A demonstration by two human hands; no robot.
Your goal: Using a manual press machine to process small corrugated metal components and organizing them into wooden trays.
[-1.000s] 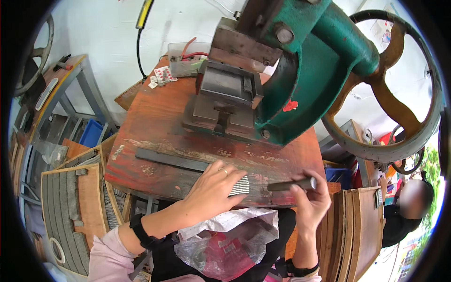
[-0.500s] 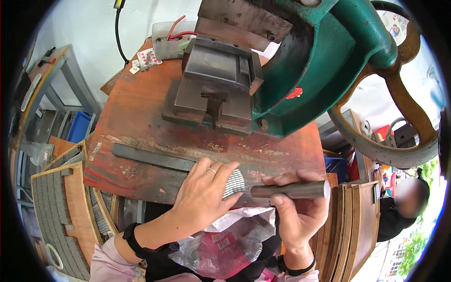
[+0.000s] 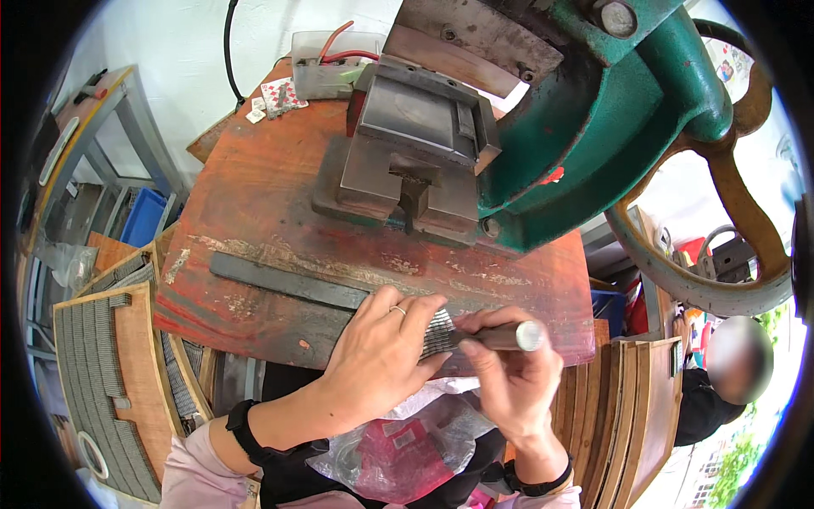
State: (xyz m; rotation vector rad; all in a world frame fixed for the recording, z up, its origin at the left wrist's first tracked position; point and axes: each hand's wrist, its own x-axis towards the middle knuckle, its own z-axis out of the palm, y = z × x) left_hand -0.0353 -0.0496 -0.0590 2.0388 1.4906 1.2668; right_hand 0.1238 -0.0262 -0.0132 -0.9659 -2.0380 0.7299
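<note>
My left hand (image 3: 373, 352) curls over a row of thin striped metal pieces (image 3: 437, 333) at the front edge of the wooden tabletop, fingers on the far side and thumb on the near side. Most of that row is hidden under the palm. Beside it, my right hand (image 3: 519, 377) grips a dark metal rod (image 3: 502, 337) with a bright round end facing right. The rod's other end is at the right end of the row; whether they touch I cannot tell. Left of my left hand lies a flat dark metal bar (image 3: 284, 278), partly covered by the fingers.
Behind my hands stands a green press (image 3: 627, 144) with a metal die block (image 3: 407, 174) and a large handwheel (image 3: 708, 288). A clear plastic bag (image 3: 403, 462) lies in my lap. Trays of grey pieces (image 3: 89, 373) stand left, wooden boards (image 3: 623, 416) right. A person (image 3: 712, 399) is far right.
My right hand has moved left and turned the rod, so its bright end shows more and its other end is at the striped row. My view has shifted slightly.
</note>
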